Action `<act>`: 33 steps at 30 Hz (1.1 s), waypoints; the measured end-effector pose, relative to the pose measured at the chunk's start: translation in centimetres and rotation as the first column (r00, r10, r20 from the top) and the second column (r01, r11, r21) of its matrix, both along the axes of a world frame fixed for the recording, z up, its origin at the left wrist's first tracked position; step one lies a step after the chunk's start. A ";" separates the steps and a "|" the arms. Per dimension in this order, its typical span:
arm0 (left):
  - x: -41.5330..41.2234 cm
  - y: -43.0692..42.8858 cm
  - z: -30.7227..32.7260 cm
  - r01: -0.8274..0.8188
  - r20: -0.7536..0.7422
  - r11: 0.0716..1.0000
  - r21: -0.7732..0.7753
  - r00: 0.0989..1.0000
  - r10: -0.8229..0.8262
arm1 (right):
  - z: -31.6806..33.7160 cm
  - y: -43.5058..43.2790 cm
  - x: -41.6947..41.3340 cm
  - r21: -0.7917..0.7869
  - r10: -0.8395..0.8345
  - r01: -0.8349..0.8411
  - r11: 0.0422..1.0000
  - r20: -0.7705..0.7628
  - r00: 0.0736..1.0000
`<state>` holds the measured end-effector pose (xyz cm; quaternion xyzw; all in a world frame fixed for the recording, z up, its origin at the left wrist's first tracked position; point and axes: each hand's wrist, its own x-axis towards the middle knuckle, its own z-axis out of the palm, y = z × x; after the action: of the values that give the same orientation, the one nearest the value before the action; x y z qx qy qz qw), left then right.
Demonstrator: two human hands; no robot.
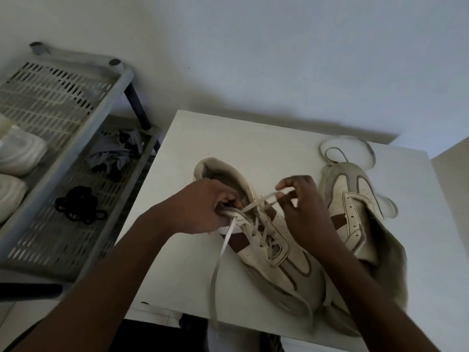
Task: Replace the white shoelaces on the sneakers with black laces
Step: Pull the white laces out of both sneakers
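Seen from the head camera, a sneaker [269, 240] lies on the white table [193, 138], toe toward the person. The left hand [203, 207] grips it at the top of the lacing, fingers curled. The right hand [302, 207] pinches the white lace [264, 199], which runs taut across the shoe. A second sneaker [352, 207] lies just beside it, with a loose lace [347, 151] behind. Black laces [78, 205] sit on the rack [121, 80] at left.
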<state>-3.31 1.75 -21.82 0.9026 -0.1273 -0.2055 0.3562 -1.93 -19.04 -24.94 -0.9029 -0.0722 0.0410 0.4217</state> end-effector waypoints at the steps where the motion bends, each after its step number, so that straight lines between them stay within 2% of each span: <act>1: -0.1 -0.1 -0.1 -0.004 -0.002 1.000 -0.002 1.000 0.004 | 0.0 0.3 -0.4 -0.044 0.089 -0.087 0.995 0.059 0.994; 3: -0.1 -0.1 -0.1 -0.010 -0.010 1.000 -0.017 1.000 0.010 | -0.2 0.6 -0.9 -0.159 0.269 -0.244 0.957 0.157 0.950; 5: -0.1 0.1 -0.3 -0.033 -0.013 0.999 -0.027 0.999 0.032 | -0.8 1.1 -0.9 -0.253 0.358 -0.300 0.920 0.227 0.906; 13: -0.2 -0.2 -0.7 -0.083 0.005 0.995 -0.062 0.996 0.084 | -0.4 1.3 -0.4 -0.311 0.347 -0.244 0.919 0.338 0.875; 14: -0.2 -0.1 -0.7 -0.088 -0.008 0.993 -0.073 0.996 0.088 | -0.4 1.3 -0.3 -0.276 0.286 -0.199 0.941 0.326 0.901; 16: -0.2 0.0 -0.7 -0.105 -0.035 0.990 -0.091 0.994 0.102 | 0.1 0.2 0.7 -0.062 -0.043 0.059 0.996 0.234 0.971; 18: -0.1 0.0 -0.8 -0.111 -0.039 0.989 -0.099 0.993 0.108 | 0.6 -1.8 2.1 0.145 -0.376 0.364 0.920 0.062 0.925; 19: -0.1 0.0 -0.9 -0.111 -0.037 0.989 -0.099 0.994 0.108 | 0.7 -2.7 2.6 0.165 -0.432 0.426 0.890 -0.001 0.902; 21: -0.1 -0.1 -1.0 -0.112 -0.037 0.989 -0.100 0.993 0.108 | 1.1 -3.1 2.4 0.108 -0.333 0.330 0.938 0.011 0.943; 23: 0.1 -0.1 -0.9 -0.106 -0.037 0.990 -0.094 0.994 0.103 | 1.2 -1.9 1.3 0.007 -0.032 0.031 0.999 0.140 0.990; 25: 0.1 -0.2 -0.8 -0.090 -0.024 0.993 -0.082 0.996 0.089 | 1.0 -0.1 0.1 -0.173 0.287 -0.256 0.951 0.186 0.940; 26: 0.1 -0.2 -0.8 -0.088 -0.015 0.993 -0.078 0.996 0.087 | 0.6 0.6 -0.3 -0.262 0.375 -0.321 0.910 0.191 0.907; 27: 0.0 -0.2 -0.8 -0.087 -0.010 0.993 -0.076 0.996 0.087 | 0.0 1.0 -0.6 -0.308 0.402 -0.329 0.892 0.213 0.890; 31: 0.0 -0.2 -0.6 -0.086 -0.018 0.992 -0.094 0.996 0.085 | -1.1 1.1 -0.9 -0.252 0.341 -0.270 0.929 0.305 0.889; 33: 0.0 -0.1 -0.6 -0.090 -0.044 0.990 -0.111 0.995 0.086 | -0.7 0.8 -0.4 -0.134 0.184 -0.149 0.980 0.299 0.936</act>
<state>-3.34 1.64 -22.39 0.8817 -0.0917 -0.1995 0.4175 -2.35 -18.28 -25.64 -0.9105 -0.2115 -0.0617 0.3500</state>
